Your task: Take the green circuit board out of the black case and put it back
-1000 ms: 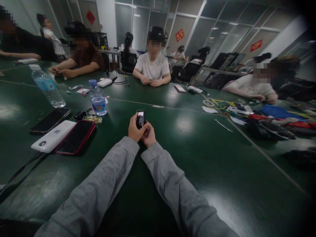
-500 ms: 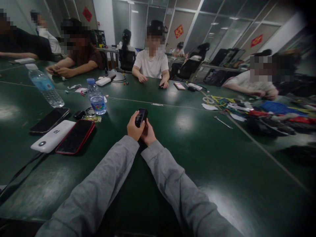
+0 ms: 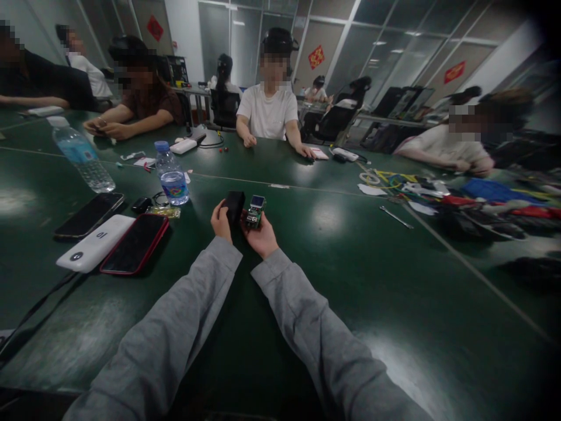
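My left hand (image 3: 221,222) is closed around a black plastic cover (image 3: 235,206), held tilted over the table. Just to its right, my right hand (image 3: 262,237) cradles a green circuit board (image 3: 254,213) with a small dark screen at its top and metal ports below. The cover and the board are apart, with a narrow gap between them. Whatever lies under the board in my right palm is hidden.
Left of my hands lie a red-cased phone (image 3: 135,244), a white power bank (image 3: 95,244) and a black phone (image 3: 90,215). Water bottles (image 3: 173,178) stand behind them. A wrench (image 3: 395,217) and tangled cables (image 3: 394,178) lie right. A co-worker (image 3: 268,111) sits opposite.
The black cover has come off the circuit board and moved left with my left hand, exposing the board in my right hand. The co-worker opposite has shifted a hand to the right.
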The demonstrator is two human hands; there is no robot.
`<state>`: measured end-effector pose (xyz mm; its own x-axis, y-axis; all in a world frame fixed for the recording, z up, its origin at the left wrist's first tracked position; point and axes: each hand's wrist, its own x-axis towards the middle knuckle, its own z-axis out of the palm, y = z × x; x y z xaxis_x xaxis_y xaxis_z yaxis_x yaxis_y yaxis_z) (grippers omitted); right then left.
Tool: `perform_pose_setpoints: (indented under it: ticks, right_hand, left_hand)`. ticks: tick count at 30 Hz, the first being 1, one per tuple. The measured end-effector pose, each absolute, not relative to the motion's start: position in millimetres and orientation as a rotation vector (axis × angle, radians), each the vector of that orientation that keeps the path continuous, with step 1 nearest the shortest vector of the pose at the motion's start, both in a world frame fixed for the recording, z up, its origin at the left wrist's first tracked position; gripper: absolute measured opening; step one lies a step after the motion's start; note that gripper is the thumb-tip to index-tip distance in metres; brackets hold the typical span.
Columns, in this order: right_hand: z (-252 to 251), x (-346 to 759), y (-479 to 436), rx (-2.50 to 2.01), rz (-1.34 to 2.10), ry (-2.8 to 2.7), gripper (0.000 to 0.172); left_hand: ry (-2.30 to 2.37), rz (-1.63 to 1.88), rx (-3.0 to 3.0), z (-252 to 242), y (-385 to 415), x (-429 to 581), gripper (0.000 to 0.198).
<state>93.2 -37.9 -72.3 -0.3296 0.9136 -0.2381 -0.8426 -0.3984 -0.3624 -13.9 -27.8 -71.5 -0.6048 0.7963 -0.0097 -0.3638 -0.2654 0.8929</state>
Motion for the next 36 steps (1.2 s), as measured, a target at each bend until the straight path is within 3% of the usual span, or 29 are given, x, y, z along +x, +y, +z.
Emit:
perform_pose_setpoints:
  ticks: [10,15,21,26,30,34,36]
  right_hand:
    - [-72.1,91.4,-36.8,-0.58,1.874,-0.186,0.026]
    - [-71.7,90.1,-38.0,-0.585,1.822,-0.284,0.02]
    - [-67.7,94.2,-37.8,-0.605,1.784,-0.33,0.021]
    - [-61.8,103.1,-32.7,-0.698,1.72,-0.288,0.023]
    - [-54.9,107.2,-26.0,-0.782,1.575,-0.44,0.023]
    - [-41.7,106.3,-27.1,-0.874,1.208,-0.761,0.013]
    - [-33.7,103.3,-32.1,-0.87,1.06,-0.908,0.017]
  left_hand:
    - [0.805,1.59,0.449,-72.1,-24.7,-27.6,0.04]
    - [0.751,1.462,0.528,-63.9,-28.7,-31.6,0.02]
    - [0.798,1.427,0.543,-69.1,-25.5,-29.0,0.045]
    - [0.685,1.38,0.418,-70.4,-24.9,-30.2,0.052]
    - [0.629,1.315,0.437,-68.8,-27.6,-21.9,0.054]
    - [0.644,1.333,0.384,-73.4,-25.3,-16.8,0.053]
    - [0.618,1.355,0.374,-76.0,-24.4,-15.8,0.052]
